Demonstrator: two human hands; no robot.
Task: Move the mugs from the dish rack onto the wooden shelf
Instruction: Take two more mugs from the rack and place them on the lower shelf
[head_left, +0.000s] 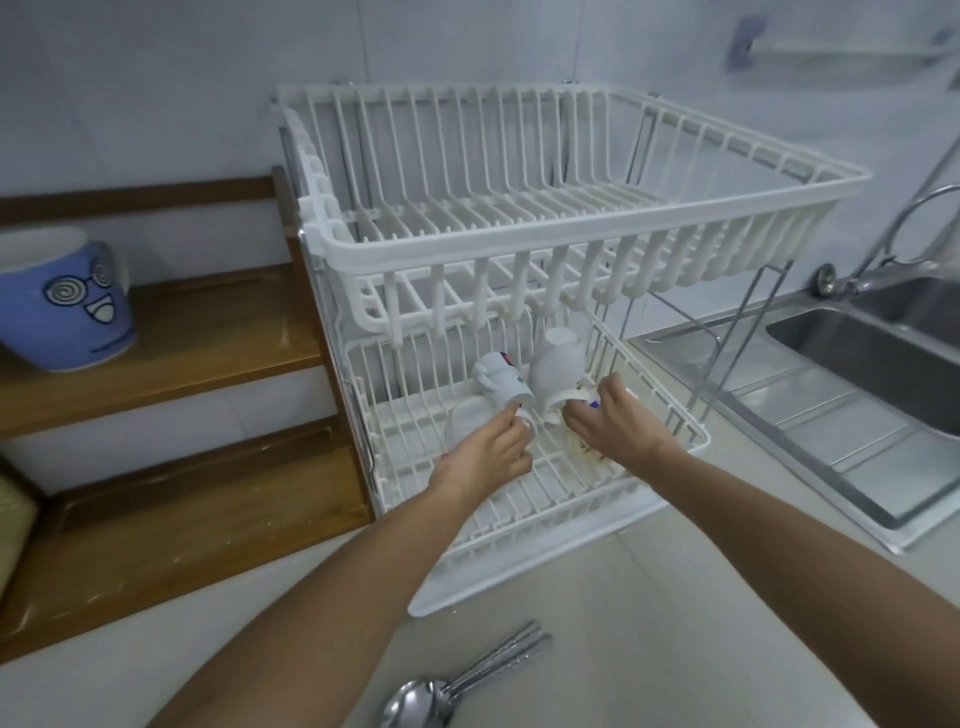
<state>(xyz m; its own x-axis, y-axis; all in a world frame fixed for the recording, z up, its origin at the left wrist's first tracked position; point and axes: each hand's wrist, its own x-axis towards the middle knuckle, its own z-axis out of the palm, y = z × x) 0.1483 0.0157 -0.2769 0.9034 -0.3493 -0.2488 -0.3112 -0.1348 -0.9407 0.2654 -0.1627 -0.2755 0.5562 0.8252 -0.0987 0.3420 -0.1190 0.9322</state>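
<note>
- Head view: left hand (485, 457) pinches left mug's (501, 382) rim, right hand (605, 418) grips right mug (558, 366).
- Both inverted in rack (675, 441), likely draining.
- Shelf (208, 332) awaits.

Rack (524, 244): white moulded plastic, smooth, satin sheen, on thin bright metal legs. Drip tray (498, 577) beneath: white plastic, matt. Mugs (558, 366) on lower tier: white glazed ceramic, glossy. Blue mug (72, 306): glazed ceramic, printed face, white inside. Shelf (208, 332): brown wood, varnished, with soft reflections on the upper board. Sink (878, 358) and drainboard: brushed stainless steel, dull sheen. Tap (883, 260): polished chrome. Spoons (441, 691): polished steel, mirror-bright bowls. Counter (649, 649): pale, smooth, low gloss. Wall (156, 93): white glazed tile, slight gloss.
</note>
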